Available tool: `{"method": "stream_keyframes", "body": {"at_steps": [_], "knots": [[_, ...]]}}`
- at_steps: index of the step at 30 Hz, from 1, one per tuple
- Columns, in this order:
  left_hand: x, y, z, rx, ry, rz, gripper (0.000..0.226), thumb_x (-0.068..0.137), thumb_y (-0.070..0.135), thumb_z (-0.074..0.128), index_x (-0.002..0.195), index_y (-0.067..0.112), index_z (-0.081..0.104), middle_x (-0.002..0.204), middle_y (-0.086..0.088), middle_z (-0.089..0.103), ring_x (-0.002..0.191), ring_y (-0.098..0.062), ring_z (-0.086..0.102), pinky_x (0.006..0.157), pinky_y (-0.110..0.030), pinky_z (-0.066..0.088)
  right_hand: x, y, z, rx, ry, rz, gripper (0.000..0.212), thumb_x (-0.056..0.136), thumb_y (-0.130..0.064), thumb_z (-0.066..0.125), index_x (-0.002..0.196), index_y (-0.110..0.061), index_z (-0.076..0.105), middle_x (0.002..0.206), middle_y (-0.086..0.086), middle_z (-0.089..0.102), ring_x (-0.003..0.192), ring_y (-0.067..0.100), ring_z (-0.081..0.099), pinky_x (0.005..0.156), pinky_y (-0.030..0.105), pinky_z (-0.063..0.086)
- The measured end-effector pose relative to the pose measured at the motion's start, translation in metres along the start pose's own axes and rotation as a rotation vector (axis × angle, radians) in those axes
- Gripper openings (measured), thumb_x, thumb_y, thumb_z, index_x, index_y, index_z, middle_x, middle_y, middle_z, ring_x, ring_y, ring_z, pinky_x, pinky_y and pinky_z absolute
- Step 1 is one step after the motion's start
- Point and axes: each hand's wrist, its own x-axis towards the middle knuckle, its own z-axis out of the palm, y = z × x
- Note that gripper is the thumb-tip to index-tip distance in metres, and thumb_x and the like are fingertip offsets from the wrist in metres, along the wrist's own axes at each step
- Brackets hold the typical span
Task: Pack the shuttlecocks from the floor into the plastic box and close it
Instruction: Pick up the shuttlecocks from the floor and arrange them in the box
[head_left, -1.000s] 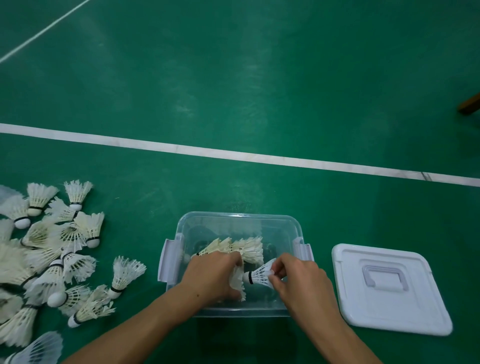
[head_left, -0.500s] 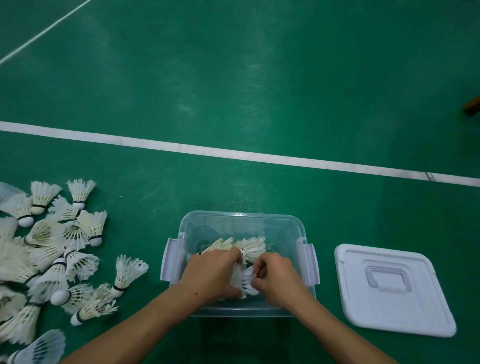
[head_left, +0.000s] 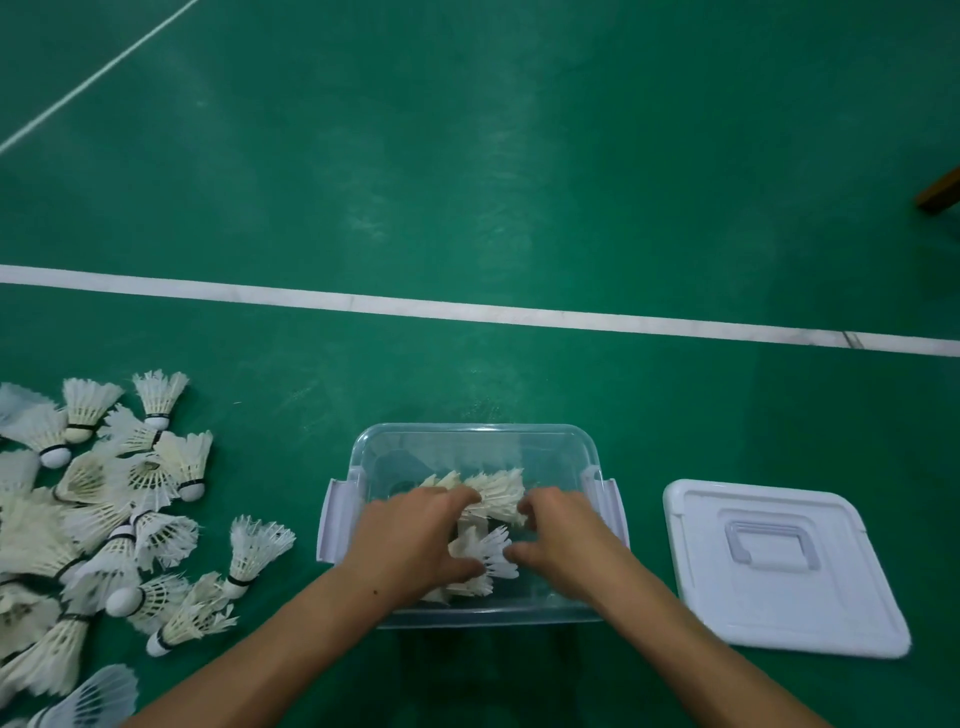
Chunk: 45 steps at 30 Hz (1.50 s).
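1. At your 9 o'clock a heap of loose shuttlecocks (head_left: 98, 525) lies on the green court floor (head_left: 467, 182), feathers pointing all ways, some stacked on one another; the heap runs off the left edge of the view.
2. One stray shuttlecock (head_left: 252, 553) stands a little apart at the heap's 3 o'clock side, cork down toward 7 o'clock, between the heap and the box.
3. The clear plastic box (head_left: 478, 439) sits at your 6 o'clock, open, with a white latch flap on each short side.
4. Your left hand (head_left: 415, 543) is inside the box, palm down, fingers curled over the shuttlecocks in the box (head_left: 493, 499), with the thumb under a white one near the front wall. It appears to grip them, though the fingertips are hidden among the feathers.
5. Your right hand (head_left: 563, 535) is also inside the box, just beside the left, fingers bent toward the same cluster and touching its feathers at the 3 o'clock side. You cannot tell whether it pinches any.
6. The two hands are close together but not touching, with feathers between them.
7. The white lid (head_left: 779, 571) lies flat on the floor at the box's 3 o'clock, handle recess up, clear of the box.
8. A white court line (head_left: 467, 312) crosses at 12 o'clock beyond the box, and a brown wooden object (head_left: 940, 192) pokes in at 2 o'clock.
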Motion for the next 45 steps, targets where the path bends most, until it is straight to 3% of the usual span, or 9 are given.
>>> {"method": "stream_keyframes", "body": {"at_steps": [3, 6, 11, 16, 23, 29, 34, 40, 45], "knots": [[-0.008, -0.001, -0.026, -0.154, 0.124, -0.027, 0.074, 0.072, 0.084, 0.067, 0.134, 0.046, 0.054, 0.115, 0.025, 0.07, 0.097, 0.003, 0.067, 0.082, -0.032, 0.059, -0.01, -0.002, -0.023, 0.084, 0.153, -0.046, 0.042, 0.089, -0.037, 0.078, 0.126, -0.02, 0.066, 0.115, -0.004, 0.074, 0.104, 0.016, 0.069, 0.097, 0.04, 0.056], [-0.021, -0.009, -0.046, -0.312, 0.23, -0.07, 0.076, 0.064, 0.091, 0.063, 0.126, 0.046, 0.059, 0.104, 0.03, 0.069, 0.088, 0.008, 0.066, 0.078, -0.033, 0.06, -0.012, -0.008, -0.039, 0.116, 0.264, -0.093, 0.04, 0.085, -0.043, 0.076, 0.121, -0.028, 0.066, 0.104, -0.013, 0.074, 0.098, 0.012, 0.069, 0.093, 0.043, 0.057], [-0.061, -0.051, -0.068, -0.392, 0.385, -0.158, 0.075, 0.067, 0.085, 0.069, 0.127, 0.042, 0.06, 0.105, 0.029, 0.069, 0.092, 0.006, 0.066, 0.074, -0.035, 0.061, -0.005, -0.053, -0.04, 0.112, 0.271, -0.272, 0.041, 0.088, -0.042, 0.076, 0.124, -0.029, 0.064, 0.102, -0.014, 0.074, 0.09, 0.005, 0.07, 0.086, 0.04, 0.061], [-0.12, -0.128, -0.076, -0.353, 0.391, -0.344, 0.067, 0.073, 0.067, 0.08, 0.129, 0.034, 0.062, 0.107, 0.023, 0.068, 0.092, 0.004, 0.065, 0.081, -0.031, 0.06, 0.004, -0.127, -0.014, 0.024, 0.227, -0.492, 0.041, 0.094, -0.042, 0.071, 0.131, -0.029, 0.06, 0.108, -0.014, 0.075, 0.094, 0.006, 0.07, 0.086, 0.039, 0.061], [-0.182, -0.208, -0.037, -0.391, 0.324, -0.529, 0.063, 0.07, 0.064, 0.085, 0.124, 0.04, 0.063, 0.103, 0.023, 0.07, 0.09, 0.005, 0.066, 0.078, -0.034, 0.062, 0.03, -0.209, 0.039, -0.067, 0.161, -0.669, 0.036, 0.096, -0.04, 0.068, 0.129, -0.027, 0.06, 0.108, -0.012, 0.075, 0.097, 0.012, 0.069, 0.088, 0.042, 0.06], [-0.202, -0.235, -0.008, -0.388, 0.341, -0.482, 0.055, 0.076, 0.052, 0.087, 0.124, 0.037, 0.065, 0.117, 0.024, 0.063, 0.103, 0.003, 0.06, 0.089, -0.028, 0.056, 0.053, -0.248, 0.095, -0.199, 0.0, -0.626, 0.044, 0.097, -0.033, 0.068, 0.137, -0.02, 0.054, 0.12, 0.003, 0.07, 0.107, 0.025, 0.066, 0.092, 0.043, 0.056], [-0.203, -0.248, 0.009, -0.293, 0.267, -0.428, 0.053, 0.085, 0.043, 0.083, 0.132, 0.038, 0.061, 0.131, 0.018, 0.061, 0.122, -0.005, 0.055, 0.103, -0.033, 0.052, 0.063, -0.25, 0.139, -0.382, -0.114, -0.54, 0.04, 0.096, -0.015, 0.06, 0.134, -0.012, 0.048, 0.121, 0.017, 0.061, 0.107, 0.039, 0.062, 0.091, 0.05, 0.055], [-0.196, -0.244, 0.019, -0.373, 0.344, -0.454, 0.037, 0.088, 0.03, 0.082, 0.121, 0.03, 0.065, 0.115, 0.014, 0.07, 0.106, -0.007, 0.064, 0.09, -0.036, 0.057, 0.065, -0.244, 0.157, -0.439, -0.141, -0.499, 0.043, 0.094, 0.002, 0.049, 0.134, -0.01, 0.047, 0.113, 0.019, 0.064, 0.097, 0.039, 0.064, 0.084, 0.052, 0.058], [-0.191, -0.237, 0.025, -0.453, 0.364, -0.382, 0.02, 0.096, 0.041, 0.071, 0.109, 0.04, 0.056, 0.112, 0.019, 0.065, 0.103, -0.002, 0.06, 0.086, -0.034, 0.055, 0.061, -0.24, 0.153, -0.451, -0.093, -0.521, 0.045, 0.094, 0.001, 0.051, 0.136, -0.016, 0.047, 0.111, 0.016, 0.065, 0.093, 0.038, 0.064, 0.073, 0.043, 0.052]]}}
